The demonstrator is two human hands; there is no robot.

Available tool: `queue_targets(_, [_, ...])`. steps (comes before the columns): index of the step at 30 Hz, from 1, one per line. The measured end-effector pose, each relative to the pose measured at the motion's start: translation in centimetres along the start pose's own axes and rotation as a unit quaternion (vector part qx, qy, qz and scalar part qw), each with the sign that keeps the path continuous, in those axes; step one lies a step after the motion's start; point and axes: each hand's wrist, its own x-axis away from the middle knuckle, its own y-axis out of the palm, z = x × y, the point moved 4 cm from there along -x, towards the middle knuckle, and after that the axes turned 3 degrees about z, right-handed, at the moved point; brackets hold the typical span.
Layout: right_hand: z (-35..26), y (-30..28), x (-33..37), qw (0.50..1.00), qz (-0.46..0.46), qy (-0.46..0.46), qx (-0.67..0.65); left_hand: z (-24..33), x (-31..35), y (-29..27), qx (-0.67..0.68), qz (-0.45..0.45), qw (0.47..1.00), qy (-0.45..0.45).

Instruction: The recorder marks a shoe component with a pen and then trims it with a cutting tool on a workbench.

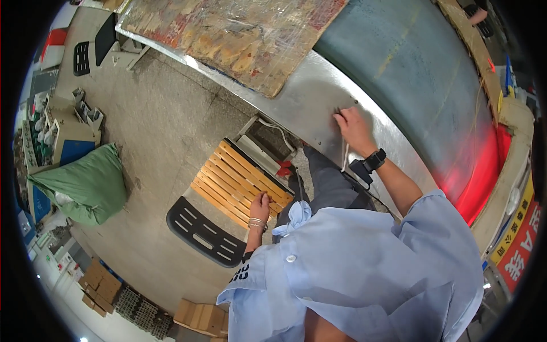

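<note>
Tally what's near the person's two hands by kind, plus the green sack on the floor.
Hands: 2, the left hand on the wooden slatted chair seat, the right hand on the metal table
Chair seats: 1
Black chair backs: 1
Metal tables: 1
Green sacks: 1
Wrist watches: 1
Total: 7

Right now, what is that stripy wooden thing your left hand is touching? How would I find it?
Look down from the long metal workbench to the grey concrete floor beside it. There stands a chair with a seat of orange wooden slats, where the left hand rests. Its black slotted backrest sets it apart from the green sack nearby.
</note>
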Motion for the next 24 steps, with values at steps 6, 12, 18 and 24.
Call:
queue_targets(6, [-9.2,6.7,-2.0,0.984,-0.098,-0.129,-0.076,-1.5,0.9,-0.9,0.040,0.003,0.999,0.004])
queue_targets(12, [-10.1,10.2,-4.3,0.999,-0.046,-0.008,-0.014,-6.8,4.9,-4.2,0.053,0.070,0.996,-0.033])
queue_targets(18, [-10.0,10.9,-4.4,0.994,-0.027,-0.100,-0.032,-12.6,8.2,-4.4,0.117,0.126,0.982,-0.076])
queue_targets(24, [-10.6,10.5,-4.1,0.986,-0.067,-0.150,-0.012,-13.0,9.7,-1.5,0.089,0.110,0.986,-0.082])
